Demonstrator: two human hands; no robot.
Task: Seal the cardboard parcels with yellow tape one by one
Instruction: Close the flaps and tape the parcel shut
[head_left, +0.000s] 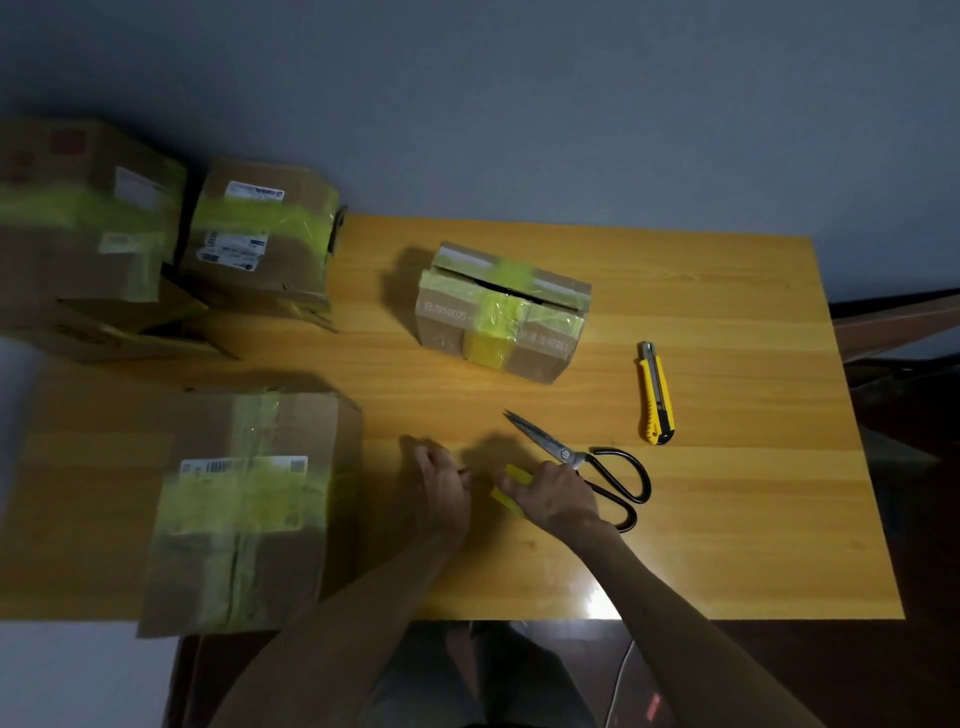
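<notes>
Tape's light, floppy and clingy, I reckon

Right hand (553, 500) has fingers clamped on the yellow tape (511, 487); left hand (441, 488) just beside, can't tell if it's pinching. I'd grab the free end.

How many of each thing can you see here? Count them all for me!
Cardboard parcels: 5, one partly hidden
Scissors: 1
Yellow utility knife: 1
Yellow tape, held in the right hand: 1
Total: 8
</notes>
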